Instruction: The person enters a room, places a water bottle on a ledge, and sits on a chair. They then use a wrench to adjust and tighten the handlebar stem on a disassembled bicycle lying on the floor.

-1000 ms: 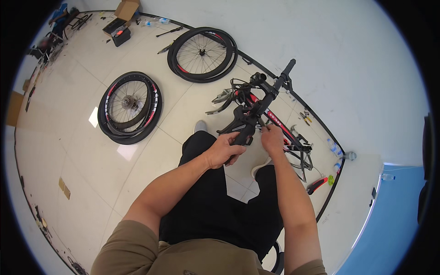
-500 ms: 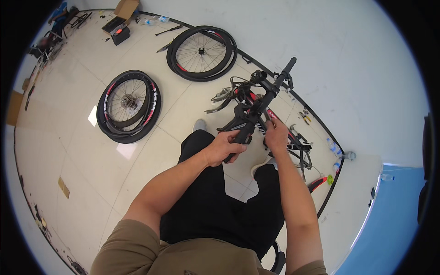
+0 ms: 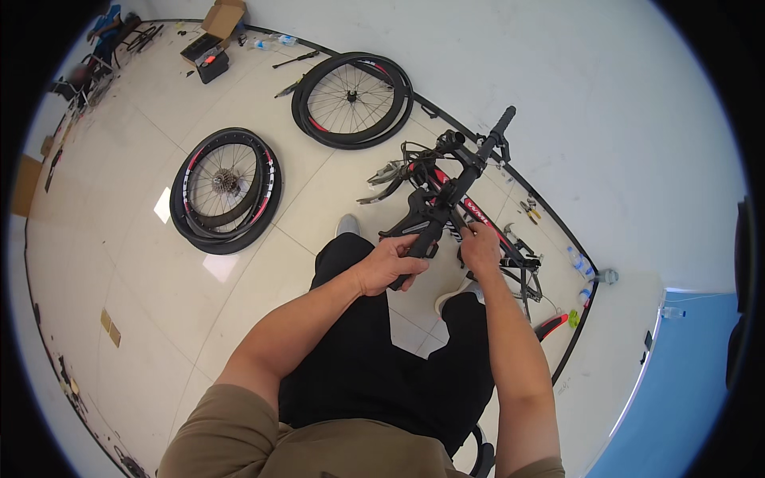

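Observation:
My left hand (image 3: 390,264) is closed around the near grip of a black bicycle handlebar (image 3: 453,191), thumb lying across it. Beside the bar, my right hand (image 3: 480,248) has its fingers bent together close to the red and black bicycle frame (image 3: 476,209). What those fingers hold, if anything, is hidden. The bar's far grip (image 3: 503,121) points away toward the wall. Black cables and a brake lever cluster about the middle of the bar. The frame stands without wheels between my legs and the wall.
Two sets of wheels and tyres lie on the tiled floor, one near the wall (image 3: 352,95) and one with a cassette (image 3: 226,182). Pliers (image 3: 531,210) and plastic bottles (image 3: 580,259) lie along the right wall. An open cardboard box (image 3: 221,22) stands far back; another person sits at far left.
The whole scene sits slightly lower in the picture. Both hands keep nearly the same places at the handlebar, and more of the frame's red tube shows beside my right hand.

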`<state>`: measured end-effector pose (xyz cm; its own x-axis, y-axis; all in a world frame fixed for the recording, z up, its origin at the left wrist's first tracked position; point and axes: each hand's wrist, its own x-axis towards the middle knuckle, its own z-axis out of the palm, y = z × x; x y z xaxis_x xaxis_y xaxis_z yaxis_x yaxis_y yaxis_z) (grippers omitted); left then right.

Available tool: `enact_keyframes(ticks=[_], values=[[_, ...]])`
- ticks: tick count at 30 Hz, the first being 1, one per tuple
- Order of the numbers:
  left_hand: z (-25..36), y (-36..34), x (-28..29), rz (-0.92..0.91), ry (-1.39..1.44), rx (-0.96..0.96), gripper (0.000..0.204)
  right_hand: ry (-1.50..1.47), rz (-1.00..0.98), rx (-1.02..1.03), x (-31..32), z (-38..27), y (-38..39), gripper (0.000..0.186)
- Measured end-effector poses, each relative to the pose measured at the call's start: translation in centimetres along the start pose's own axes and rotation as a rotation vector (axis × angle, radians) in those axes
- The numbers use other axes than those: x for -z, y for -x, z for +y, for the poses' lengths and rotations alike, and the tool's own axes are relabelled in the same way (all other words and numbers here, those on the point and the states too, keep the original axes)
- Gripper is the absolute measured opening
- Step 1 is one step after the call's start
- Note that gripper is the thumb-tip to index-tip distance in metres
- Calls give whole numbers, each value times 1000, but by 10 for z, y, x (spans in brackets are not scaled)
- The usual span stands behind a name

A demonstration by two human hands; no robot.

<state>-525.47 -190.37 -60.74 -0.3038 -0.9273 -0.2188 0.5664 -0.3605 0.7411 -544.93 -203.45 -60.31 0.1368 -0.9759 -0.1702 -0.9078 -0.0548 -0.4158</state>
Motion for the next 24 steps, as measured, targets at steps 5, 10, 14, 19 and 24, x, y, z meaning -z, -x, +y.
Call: enact_keyframes(ticks=[5,10,14,19,24], values=[[-2,-1,-1,-20,15,14,40,-102,141,105,7,1,-6,25],[-1,-2,1,-22,16,5,40,61,-26,-11,8,-1,-1,25],[0,-2,-1,-31,19,9,35,-128,100,0,14,2,-8,28],[1,-1,-2,-9,22,-2,31,64,84,67,7,6,-7,28],[3,-2,-2,-12,14,18,32,-103,130,60,14,7,-11,28]])
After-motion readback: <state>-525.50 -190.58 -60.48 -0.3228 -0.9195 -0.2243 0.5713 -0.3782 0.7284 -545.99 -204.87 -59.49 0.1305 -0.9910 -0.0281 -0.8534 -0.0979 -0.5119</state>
